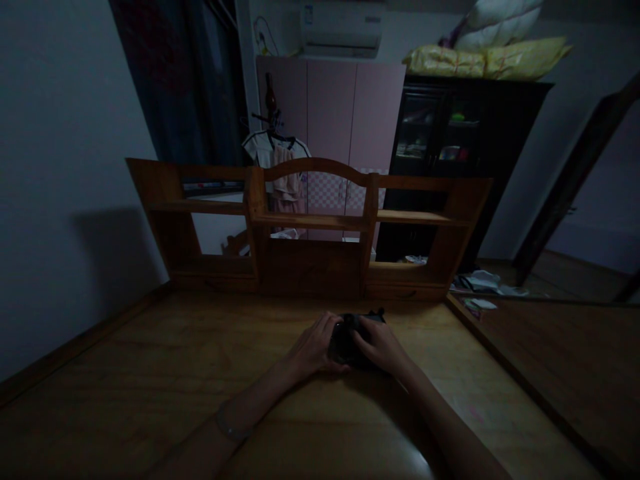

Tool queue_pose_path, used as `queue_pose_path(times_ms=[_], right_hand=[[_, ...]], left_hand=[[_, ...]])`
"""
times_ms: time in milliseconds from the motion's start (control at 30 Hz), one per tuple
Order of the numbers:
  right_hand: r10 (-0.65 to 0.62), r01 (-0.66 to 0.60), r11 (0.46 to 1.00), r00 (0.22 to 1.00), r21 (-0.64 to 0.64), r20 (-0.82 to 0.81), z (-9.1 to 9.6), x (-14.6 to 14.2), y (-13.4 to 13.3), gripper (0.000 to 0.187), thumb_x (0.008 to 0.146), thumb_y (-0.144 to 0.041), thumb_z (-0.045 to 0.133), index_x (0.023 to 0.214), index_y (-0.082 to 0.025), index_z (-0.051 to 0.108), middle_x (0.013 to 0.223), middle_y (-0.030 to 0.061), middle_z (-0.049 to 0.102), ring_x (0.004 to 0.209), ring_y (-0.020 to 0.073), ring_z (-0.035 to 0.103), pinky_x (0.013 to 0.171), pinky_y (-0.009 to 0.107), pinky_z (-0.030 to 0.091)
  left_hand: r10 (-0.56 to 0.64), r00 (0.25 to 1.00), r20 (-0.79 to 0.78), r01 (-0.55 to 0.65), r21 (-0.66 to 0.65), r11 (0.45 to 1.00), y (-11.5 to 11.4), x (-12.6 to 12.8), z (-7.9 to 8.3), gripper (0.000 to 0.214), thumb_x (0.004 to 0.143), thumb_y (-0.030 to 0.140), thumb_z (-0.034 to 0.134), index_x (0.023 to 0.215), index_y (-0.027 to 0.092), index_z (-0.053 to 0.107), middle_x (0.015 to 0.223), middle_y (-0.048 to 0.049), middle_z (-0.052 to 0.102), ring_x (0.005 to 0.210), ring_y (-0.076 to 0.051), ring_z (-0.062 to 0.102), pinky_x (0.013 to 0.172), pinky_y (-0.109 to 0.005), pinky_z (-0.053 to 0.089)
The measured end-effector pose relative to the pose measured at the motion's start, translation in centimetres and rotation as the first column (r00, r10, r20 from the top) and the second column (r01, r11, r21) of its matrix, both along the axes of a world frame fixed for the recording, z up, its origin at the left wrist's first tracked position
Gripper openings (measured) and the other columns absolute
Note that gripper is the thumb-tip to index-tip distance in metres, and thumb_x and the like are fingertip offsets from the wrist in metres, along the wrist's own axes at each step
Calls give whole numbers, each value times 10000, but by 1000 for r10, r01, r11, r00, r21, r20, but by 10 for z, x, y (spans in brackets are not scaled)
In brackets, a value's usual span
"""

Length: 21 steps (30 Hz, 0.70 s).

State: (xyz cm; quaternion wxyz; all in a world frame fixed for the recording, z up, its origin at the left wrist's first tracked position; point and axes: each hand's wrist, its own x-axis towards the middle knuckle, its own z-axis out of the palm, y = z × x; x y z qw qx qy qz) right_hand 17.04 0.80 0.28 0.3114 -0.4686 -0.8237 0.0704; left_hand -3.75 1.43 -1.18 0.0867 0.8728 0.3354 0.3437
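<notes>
A small black object [345,343] with a dark knob-like part on top sits between my two hands, low over the wooden desk; its kind is hard to make out in the dim light. My left hand [316,345] wraps around its left side, the thumb low and the fingers over the upper edge. From the right, my right hand [384,345] closes on its top and right side, thumb pointing inward. A short dark piece sticks up behind the right fingers. Both palms hide much of the object. A band circles my left wrist.
The wooden desk [200,360] has a low shelf unit [313,220] along its back edge and a wall at left. Beyond stand a pink wardrobe [330,113], hanging clothes [285,167] and a black cabinet [480,133]. Papers [487,283] lie beyond the right edge.
</notes>
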Motion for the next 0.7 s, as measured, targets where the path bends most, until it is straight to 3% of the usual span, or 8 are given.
queue_pose_path(times_ms=[400,567,700], right_hand=[[49,-49,999,999,-23,10,4,1,-3,168,865,-297,489,968,-195,576,922,63,673,813,194,624,704,258,426],[59,-58,997,998,-46,22,4,1,-3,327,811,-256,524,1127,-185,559,1069,95,662,945,226,615,812,296,438],[76,-74,995,997,-72,22,5,0,-4,337,784,-237,540,1115,-180,567,1076,102,661,938,226,617,815,296,438]], left_hand=[[-20,999,-28,21,48,999,-2,0,-2,866,545,485,822,1236,215,376,1177,-95,483,1084,-289,499,915,-430,467],[-27,999,-43,31,99,995,-3,3,-3,853,558,459,824,1235,213,367,1197,-104,488,1098,-291,494,926,-434,466],[-35,999,-39,40,133,990,-2,3,-3,845,557,451,827,1219,196,368,1193,-104,493,1100,-284,491,945,-430,462]])
